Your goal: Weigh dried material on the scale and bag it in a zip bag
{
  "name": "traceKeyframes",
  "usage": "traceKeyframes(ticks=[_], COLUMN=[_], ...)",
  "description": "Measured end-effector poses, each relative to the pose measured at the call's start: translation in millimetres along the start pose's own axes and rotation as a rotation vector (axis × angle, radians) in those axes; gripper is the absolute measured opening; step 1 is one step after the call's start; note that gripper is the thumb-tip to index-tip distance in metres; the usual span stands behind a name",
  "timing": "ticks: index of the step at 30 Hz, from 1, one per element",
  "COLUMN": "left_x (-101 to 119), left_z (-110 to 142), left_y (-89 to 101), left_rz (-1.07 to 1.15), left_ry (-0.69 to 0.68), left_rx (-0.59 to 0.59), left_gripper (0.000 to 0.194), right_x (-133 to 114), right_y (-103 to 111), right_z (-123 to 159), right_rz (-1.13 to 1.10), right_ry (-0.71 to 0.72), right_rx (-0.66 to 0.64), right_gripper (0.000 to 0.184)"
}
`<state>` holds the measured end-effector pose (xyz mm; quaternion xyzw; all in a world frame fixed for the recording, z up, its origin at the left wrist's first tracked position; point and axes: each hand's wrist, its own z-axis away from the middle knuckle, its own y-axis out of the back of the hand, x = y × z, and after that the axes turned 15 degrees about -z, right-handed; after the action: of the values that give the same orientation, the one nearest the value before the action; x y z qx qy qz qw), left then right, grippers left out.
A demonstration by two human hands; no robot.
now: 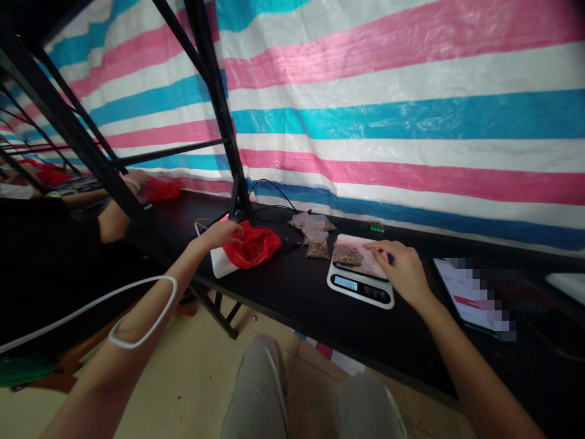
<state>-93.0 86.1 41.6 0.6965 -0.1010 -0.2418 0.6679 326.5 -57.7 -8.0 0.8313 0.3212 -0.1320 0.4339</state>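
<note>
At the far left, a co-worker's arm (116, 216) was behind the black frame (137, 210), and a white cable (144, 280) made a loop about the person's left forearm. If this loop caught on something, I think it could pull the arm aside. The left hand (222, 235) was at the red bag (256, 247), with its fingers bent over the edge; I cannot tell if its grip closed on the plastic. The bag lay partly on a white object (222, 263), so a careless pull might have made it slide. In the middle of the tabletop (274, 289), small filled packets (317, 244) lay close together. Next came the scale (365, 289), and one packet (350, 256) rested on its plate. The right hand (402, 268) reached over the plate; its grip looked narrow, but whether it pinched anything was not clear. Pressure from these fingers could falsify the reading. Further right lay a phone (470, 296).
</note>
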Motion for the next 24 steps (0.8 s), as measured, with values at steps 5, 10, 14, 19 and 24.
traceKeyframes(ticks=[5, 10, 14, 19, 24], left_x=[3, -3, -7, -7, -4], left_z=[-6, -8, -4, 1, 0], left_y=[3.7, 6.4, 6.0, 9.8, 11.2], left_rz=[-0.204, -0.238, -0.229, -0.203, -0.269], left_ry=[-0.03, 0.012, -0.003, -0.026, -0.016], left_rx=[-0.024, -0.076, -0.044, -0.003, -0.035], left_gripper=[0.011, 0.014, 0.014, 0.022, 0.02], right_x=[0, -3, -5, -2, 1], right_y=[2, 2, 2, 0, 0], right_z=[1, 2, 2, 3, 4], right_rz=[0.019, 0.073, 0.099, 0.103, 0.115], right_ry=[-0.017, 0.0, 0.02, 0.028, 0.032], right_rx=[-0.014, -0.001, -0.008, -0.01, -0.014], right_gripper=[0.025, 0.026, 0.026, 0.025, 0.025])
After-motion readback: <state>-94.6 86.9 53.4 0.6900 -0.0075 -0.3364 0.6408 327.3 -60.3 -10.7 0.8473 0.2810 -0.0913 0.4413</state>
